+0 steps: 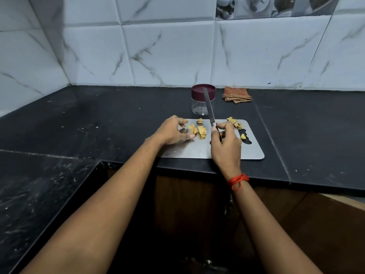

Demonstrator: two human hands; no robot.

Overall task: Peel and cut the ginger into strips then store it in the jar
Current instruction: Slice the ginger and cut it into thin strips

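In the head view, peeled ginger (201,131) lies in yellow chunks on a steel board (197,152) on the dark surface (98,119), with more chunks at the board's right end. The left hand (173,131) is spread loosely, its thumb touching a chunk. The right hand (226,142) grips a knife (208,105), blade tilted up and away. The jar (201,104) stands behind, lid (203,91) still on, a cloth (237,93) beside it.

The chunks look light, firm and probably damp and slippery, so I'd pin each by its flat sides. No writing can be read.

home kitchen | black stone counter (98,119) | marble-look wall tiles (167,56) | steel cutting board (197,151)
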